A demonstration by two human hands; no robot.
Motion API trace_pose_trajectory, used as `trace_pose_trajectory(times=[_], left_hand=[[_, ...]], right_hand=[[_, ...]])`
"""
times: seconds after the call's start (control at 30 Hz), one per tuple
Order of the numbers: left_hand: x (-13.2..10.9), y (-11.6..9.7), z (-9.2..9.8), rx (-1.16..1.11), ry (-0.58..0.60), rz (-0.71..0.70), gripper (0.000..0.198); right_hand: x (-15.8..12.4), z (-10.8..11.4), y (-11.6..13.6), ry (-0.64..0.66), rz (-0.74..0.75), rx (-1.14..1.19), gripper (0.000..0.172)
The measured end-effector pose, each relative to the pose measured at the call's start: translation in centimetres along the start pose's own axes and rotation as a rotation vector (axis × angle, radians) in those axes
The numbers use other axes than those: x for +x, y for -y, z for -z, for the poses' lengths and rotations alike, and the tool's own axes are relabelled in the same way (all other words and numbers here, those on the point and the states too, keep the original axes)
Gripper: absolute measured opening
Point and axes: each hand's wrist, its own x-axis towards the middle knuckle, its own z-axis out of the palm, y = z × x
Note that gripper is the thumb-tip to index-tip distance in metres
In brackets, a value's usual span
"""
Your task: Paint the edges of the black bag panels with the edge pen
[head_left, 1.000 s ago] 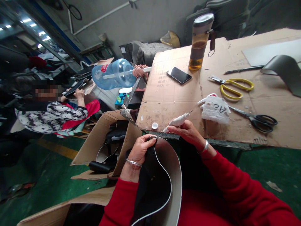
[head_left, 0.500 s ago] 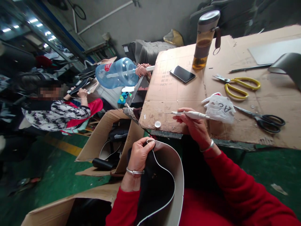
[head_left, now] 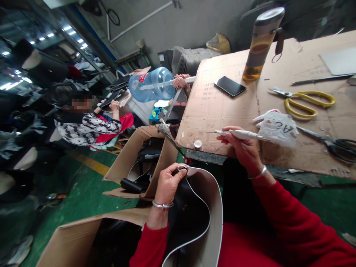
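Note:
My left hand (head_left: 166, 187) is closed, pinching the top edge of a bent sheet (head_left: 215, 193), black and glossy on one face, pale grey on the other, with a white edge. The sheet curves down in front of my body. Over the front edge of the table, my right hand (head_left: 246, 151) grips a white pen-shaped tool (head_left: 239, 134) with a thin metal tip pointing left. Just beyond its back end lies a crumpled plastic bag (head_left: 278, 128) with black writing. Left of the tool's tip is a small white cap (head_left: 197, 144).
On the cardboard-covered table (head_left: 205, 107) are a phone (head_left: 230, 86), a tea bottle (head_left: 260, 46), yellow-handled scissors (head_left: 306, 102) and black-handled scissors (head_left: 338, 144). A blue water jug (head_left: 151, 84) hangs off its left side. Cardboard boxes (head_left: 122, 155) stand at left, where another person (head_left: 91, 124) works.
The camera view has turned, so the table and its contents appear farther right. Both hands keep their holds on the sheet and the pen-shaped tool, with little other movement.

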Motion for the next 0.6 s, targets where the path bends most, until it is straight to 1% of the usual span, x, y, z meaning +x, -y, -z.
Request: trace_pose_trajectory(times=[0.2,0.27,0.3,0.37,0.43,0.53,0.6], left_hand=[[-0.9,-0.4,0.6,0.055,-0.006,-0.051,0.018],[-1.3,-0.6,1.0,0.064,-0.055,-0.064,0.019],[-1.5,-0.9,1.2,0.055,-0.103,-0.070,0.020],[-1.9,-1.9,2.2,0.006,-0.246,-0.095,0.024],[-2.4,-3.6,3.9,-0.063,-0.414,-0.125,0.028],[-4.0,-7.0,8.0,-0.154,-0.692,-0.154,0.031],[-6.1,-9.1,11.2,-0.124,-0.889,-0.212,0.026]], right_hand=[[0.0,0.1,-0.1,0.008,0.011,0.006,0.033],[0.0,0.1,-0.1,0.004,0.015,-0.006,0.034],[0.0,0.0,-0.1,0.004,0.022,-0.012,0.034],[0.0,0.0,0.0,0.002,0.040,-0.020,0.036],[0.0,0.1,0.1,-0.012,0.063,-0.033,0.037],[-0.2,0.2,0.3,-0.046,0.101,-0.063,0.038],[-0.4,0.3,0.3,-0.058,0.114,-0.070,0.037]])
